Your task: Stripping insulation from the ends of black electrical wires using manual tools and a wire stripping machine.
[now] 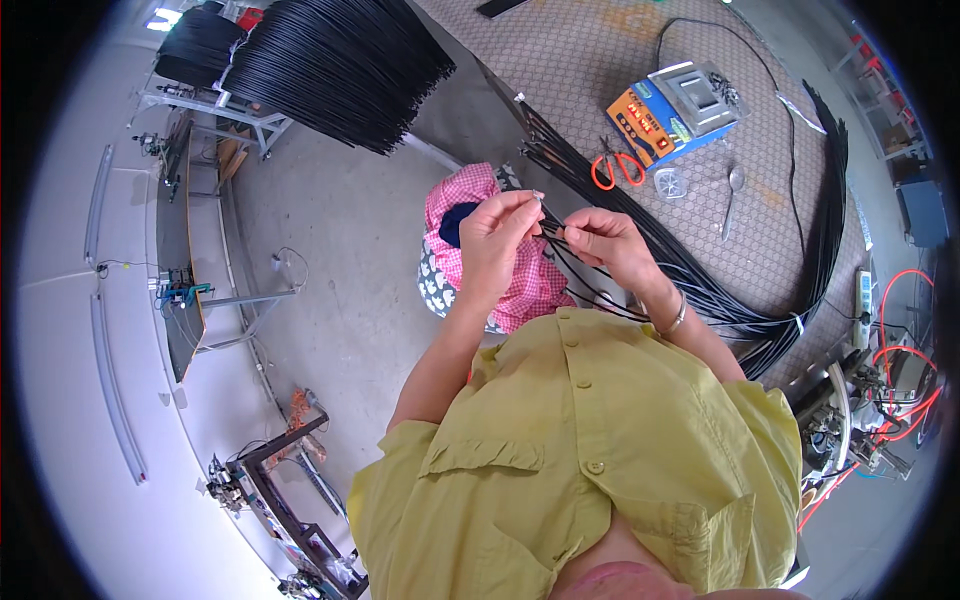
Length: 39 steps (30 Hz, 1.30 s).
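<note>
Well to the left of the box point(650, 125), a thick black bundle point(335, 70) fanned out its many ends on the side facing that box. Left of the box and closer to you, a pink checked cloth point(540, 290) lay rumpled beneath your hands. Over it, your left hand point(488, 238) had thumb and forefinger pinched narrow at a small pale tip point(538, 196), too tiny for you to make out. Thin black cables point(552, 232) ran between your hands, on the box's near left side. Your right hand point(618, 245), closer to you than the box and slightly left of it, held those cables with thumb and fingertips closed.

Just beside the box's left side, orange-handled scissors point(617, 160) lay on the patterned tabletop point(570, 60). More black strands point(640, 225) stretched from left of the box past its near side. A metal tray point(700, 95) sat on top of the box, and a clear dish point(670, 183) was just in front of it. A spoon point(732, 195) lay to the box's near right; a curved hank point(825, 215) lay well to its right, and a red hose point(884, 330) looped beyond that, nearer you.
</note>
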Each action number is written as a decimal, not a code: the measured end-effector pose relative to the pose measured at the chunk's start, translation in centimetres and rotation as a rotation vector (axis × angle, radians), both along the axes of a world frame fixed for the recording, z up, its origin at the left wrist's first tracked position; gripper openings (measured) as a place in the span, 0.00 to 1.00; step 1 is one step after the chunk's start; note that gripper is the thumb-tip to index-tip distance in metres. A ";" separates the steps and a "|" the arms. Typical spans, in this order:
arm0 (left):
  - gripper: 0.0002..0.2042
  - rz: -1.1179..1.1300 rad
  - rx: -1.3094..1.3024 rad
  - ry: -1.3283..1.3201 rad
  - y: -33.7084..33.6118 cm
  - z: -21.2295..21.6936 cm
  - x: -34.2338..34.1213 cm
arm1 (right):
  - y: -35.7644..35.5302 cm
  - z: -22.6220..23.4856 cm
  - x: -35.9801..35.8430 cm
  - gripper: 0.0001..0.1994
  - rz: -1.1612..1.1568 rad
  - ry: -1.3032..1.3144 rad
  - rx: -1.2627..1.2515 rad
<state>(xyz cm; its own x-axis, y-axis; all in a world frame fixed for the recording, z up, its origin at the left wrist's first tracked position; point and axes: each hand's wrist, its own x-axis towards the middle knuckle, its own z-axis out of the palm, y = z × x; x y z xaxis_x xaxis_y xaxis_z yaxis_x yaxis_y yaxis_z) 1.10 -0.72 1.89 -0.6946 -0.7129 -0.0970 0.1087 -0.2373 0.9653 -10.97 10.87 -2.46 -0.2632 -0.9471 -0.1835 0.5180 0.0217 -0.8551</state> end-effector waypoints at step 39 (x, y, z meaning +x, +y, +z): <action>0.09 0.103 0.111 -0.004 1.7 -1.2 -1.1 | -0.1 -1.5 0.2 0.03 -0.175 -0.047 -0.001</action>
